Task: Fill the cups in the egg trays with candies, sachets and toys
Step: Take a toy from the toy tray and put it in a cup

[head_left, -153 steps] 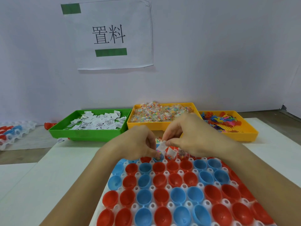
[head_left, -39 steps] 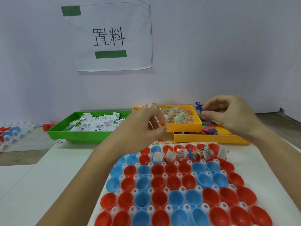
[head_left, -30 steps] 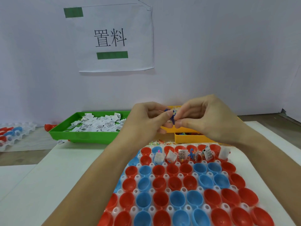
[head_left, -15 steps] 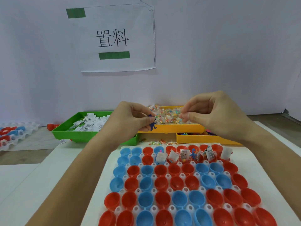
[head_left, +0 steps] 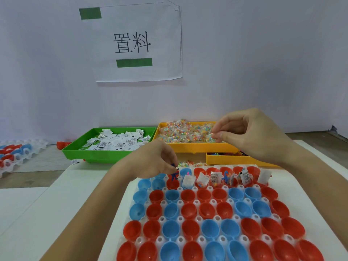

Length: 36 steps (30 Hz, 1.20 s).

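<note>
A white egg tray point(head_left: 222, 201) full of red and blue cups lies in front of me. Several cups in its far row hold white sachets point(head_left: 188, 180), candies and a small blue toy figure point(head_left: 226, 177). My left hand point(head_left: 156, 162) pinches another blue toy point(head_left: 174, 175) just above a red cup point(head_left: 172, 183) in that row. My right hand point(head_left: 250, 134) hovers over the yellow candy tray point(head_left: 197, 146) with thumb and forefinger together. Whether they hold anything is unclear.
A green tray of sachets point(head_left: 105, 154) stands at the back left and a yellow toy tray point(head_left: 235, 160) behind the egg tray at right. Loose candies point(head_left: 188, 163) and one sachet point(head_left: 74, 162) lie on the table. Another egg tray point(head_left: 15, 153) sits far left.
My right hand passed a blue toy to my left hand, which has come down with it to the tray's far row. My right hand stays raised over the candy tray.
</note>
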Each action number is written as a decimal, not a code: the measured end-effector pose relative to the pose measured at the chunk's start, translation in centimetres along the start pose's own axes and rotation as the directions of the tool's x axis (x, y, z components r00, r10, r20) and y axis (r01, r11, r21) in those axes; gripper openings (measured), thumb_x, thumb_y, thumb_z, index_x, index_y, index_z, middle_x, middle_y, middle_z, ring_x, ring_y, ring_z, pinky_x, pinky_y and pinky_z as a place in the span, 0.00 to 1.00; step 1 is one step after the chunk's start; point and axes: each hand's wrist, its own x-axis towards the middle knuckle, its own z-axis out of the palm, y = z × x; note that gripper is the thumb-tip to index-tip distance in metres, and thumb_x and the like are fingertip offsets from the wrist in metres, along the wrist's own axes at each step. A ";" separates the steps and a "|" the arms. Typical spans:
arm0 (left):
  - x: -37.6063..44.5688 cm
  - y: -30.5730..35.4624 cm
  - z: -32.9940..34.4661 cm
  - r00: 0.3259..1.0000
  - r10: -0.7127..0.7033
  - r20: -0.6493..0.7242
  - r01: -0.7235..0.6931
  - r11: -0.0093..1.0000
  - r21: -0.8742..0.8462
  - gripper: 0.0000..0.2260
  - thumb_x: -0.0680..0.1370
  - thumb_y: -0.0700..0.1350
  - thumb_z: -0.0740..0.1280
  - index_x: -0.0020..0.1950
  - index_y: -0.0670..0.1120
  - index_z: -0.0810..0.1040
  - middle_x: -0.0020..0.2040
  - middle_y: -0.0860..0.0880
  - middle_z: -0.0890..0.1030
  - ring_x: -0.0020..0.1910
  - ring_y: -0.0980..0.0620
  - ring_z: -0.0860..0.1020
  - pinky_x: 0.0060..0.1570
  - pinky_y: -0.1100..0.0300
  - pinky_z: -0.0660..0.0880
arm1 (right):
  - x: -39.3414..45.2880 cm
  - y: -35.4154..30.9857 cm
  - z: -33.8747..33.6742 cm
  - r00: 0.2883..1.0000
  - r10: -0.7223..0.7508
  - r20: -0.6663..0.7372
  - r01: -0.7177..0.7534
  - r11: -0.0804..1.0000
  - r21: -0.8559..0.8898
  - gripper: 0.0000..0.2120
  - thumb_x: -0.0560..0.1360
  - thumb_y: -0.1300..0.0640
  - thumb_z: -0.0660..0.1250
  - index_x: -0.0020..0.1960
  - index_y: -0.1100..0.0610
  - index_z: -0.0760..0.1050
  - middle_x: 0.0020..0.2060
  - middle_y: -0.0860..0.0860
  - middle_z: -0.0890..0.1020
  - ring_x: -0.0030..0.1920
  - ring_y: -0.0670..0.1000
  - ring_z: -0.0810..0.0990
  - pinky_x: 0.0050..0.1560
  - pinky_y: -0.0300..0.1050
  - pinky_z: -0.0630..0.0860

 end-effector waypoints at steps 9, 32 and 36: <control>0.3 -0.7 0.1 0.997 -0.035 0.074 0.030 0.997 0.068 0.03 0.73 0.39 0.75 0.44 0.47 0.85 0.40 0.51 0.86 0.42 0.54 0.84 0.51 0.57 0.81 | 0.1 0.3 -0.1 1.000 0.008 -0.003 -0.008 1.000 -0.024 0.06 0.75 0.59 0.73 0.45 0.48 0.84 0.40 0.41 0.86 0.44 0.40 0.85 0.48 0.32 0.78; 0.3 -0.8 -0.2 0.991 -0.003 0.134 -0.015 0.990 0.137 0.10 0.73 0.40 0.76 0.50 0.49 0.80 0.42 0.54 0.86 0.41 0.56 0.84 0.49 0.58 0.81 | 0.3 1.7 -0.6 1.000 0.028 -0.012 -0.029 0.997 -0.076 0.07 0.76 0.58 0.72 0.45 0.45 0.84 0.41 0.39 0.86 0.45 0.36 0.83 0.43 0.26 0.75; 0.3 -0.9 -0.5 0.995 0.001 0.100 -0.015 0.990 0.138 0.08 0.73 0.42 0.76 0.48 0.52 0.80 0.41 0.55 0.85 0.41 0.57 0.83 0.47 0.58 0.80 | 0.5 3.6 -0.4 0.994 0.096 -0.054 -0.104 0.979 -0.175 0.07 0.79 0.57 0.69 0.51 0.47 0.84 0.46 0.40 0.84 0.47 0.37 0.82 0.41 0.24 0.73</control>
